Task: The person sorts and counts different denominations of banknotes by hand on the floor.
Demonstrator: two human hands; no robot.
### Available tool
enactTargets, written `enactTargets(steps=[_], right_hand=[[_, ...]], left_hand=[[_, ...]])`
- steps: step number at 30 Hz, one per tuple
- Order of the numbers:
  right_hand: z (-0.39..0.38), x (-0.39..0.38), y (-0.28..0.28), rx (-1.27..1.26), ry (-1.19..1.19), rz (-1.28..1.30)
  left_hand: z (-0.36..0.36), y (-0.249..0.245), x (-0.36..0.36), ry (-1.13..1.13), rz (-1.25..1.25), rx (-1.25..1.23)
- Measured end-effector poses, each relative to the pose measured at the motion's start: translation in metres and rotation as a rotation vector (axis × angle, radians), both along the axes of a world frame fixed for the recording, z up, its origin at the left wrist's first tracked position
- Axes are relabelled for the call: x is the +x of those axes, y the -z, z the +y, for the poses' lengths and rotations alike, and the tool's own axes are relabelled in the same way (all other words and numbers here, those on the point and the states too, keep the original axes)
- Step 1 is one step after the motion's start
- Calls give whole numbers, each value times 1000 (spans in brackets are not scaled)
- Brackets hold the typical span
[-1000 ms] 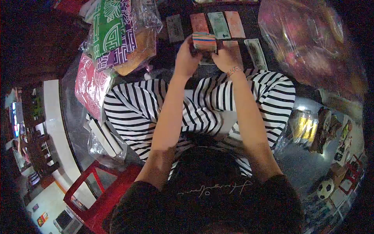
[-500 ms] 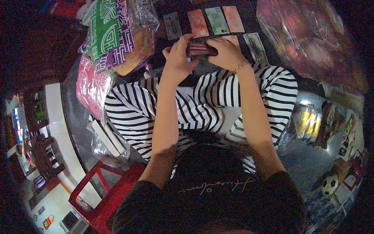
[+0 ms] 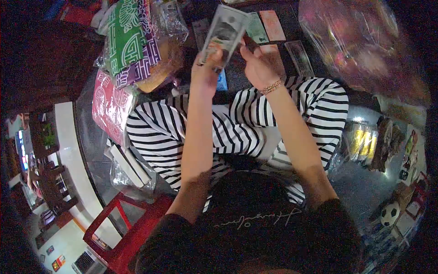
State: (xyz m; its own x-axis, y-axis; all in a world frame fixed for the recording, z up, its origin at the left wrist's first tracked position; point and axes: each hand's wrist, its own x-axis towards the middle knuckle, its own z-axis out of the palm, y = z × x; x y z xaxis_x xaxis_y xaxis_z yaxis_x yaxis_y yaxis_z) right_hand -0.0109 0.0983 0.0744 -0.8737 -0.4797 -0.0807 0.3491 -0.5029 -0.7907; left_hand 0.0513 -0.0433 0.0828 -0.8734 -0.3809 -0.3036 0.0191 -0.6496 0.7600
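My left hand [image 3: 207, 71] is closed around banknotes [image 3: 226, 29], held tilted up with a grey-white note facing me. An orange patch shows near my thumb. Close to the right edge of these notes is my right hand [image 3: 262, 71], its fingers curled and partly hidden; what they pinch I cannot make out. On the dark surface beyond lie a green banknote [image 3: 257, 32], an orange banknote [image 3: 273, 25], another orange banknote [image 3: 273, 57], a grey-white banknote [image 3: 299, 59] and a dark grey banknote [image 3: 200, 32]. Something blue [image 3: 222, 82] shows below my left hand.
Plastic-wrapped green and purple patterned packets [image 3: 127, 45] and a pink packet [image 3: 109, 100] stand at left. A large clear plastic bag [image 3: 351, 45] bulges at right. My crossed legs in striped trousers [image 3: 155, 128] are below. A red plastic stool [image 3: 123, 228] is at lower left.
The bundle gripped between both hands has been turned up and left in my left hand, showing a grey-white face. It now covers the red note. My right hand has drawn slightly down and left.
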Motion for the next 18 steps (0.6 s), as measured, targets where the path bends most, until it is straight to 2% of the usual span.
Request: enactTargets(steps=[2,4,5,6,8,9,10,11,12,13,14,15,16,17,18], right_hand=[[-5,-9,24,44,14,204],[-1,-18,49,-2,-27,168],[0,-17,46,12,-22,-27],[3,-15,34,27,-17,-224],[8,-16,33,11,29,-170],[11,-27,52,207,30,-15],[13,-33,63,401,30,141],[14,-28,45,399,29,141],[17,-19,9,615,11,284],[18,-13,-11,829,-9,428],[13,-13,3,830,-13,427],[7,-16,29,853,20,516],[3,-16,44,876,54,605],[8,-8,16,1075,3,692],[5,-6,22,1076,1,691]], left_hand=[[9,12,1,53,-38,60],[16,25,2,113,-80,111],[16,37,3,116,-128,-33],[17,36,2,117,-127,-32],[19,35,0,114,-204,-147],[19,37,-1,114,-202,-147],[17,40,-2,133,-160,-292],[14,44,-3,151,-118,-437],[12,48,-6,149,-120,-439],[9,52,-8,71,-65,-738],[8,55,-9,-10,-7,-1034],[13,44,-10,-11,-10,-1032],[21,24,-11,19,84,-619],[27,14,-12,46,170,-205],[30,18,-14,46,168,-204]])
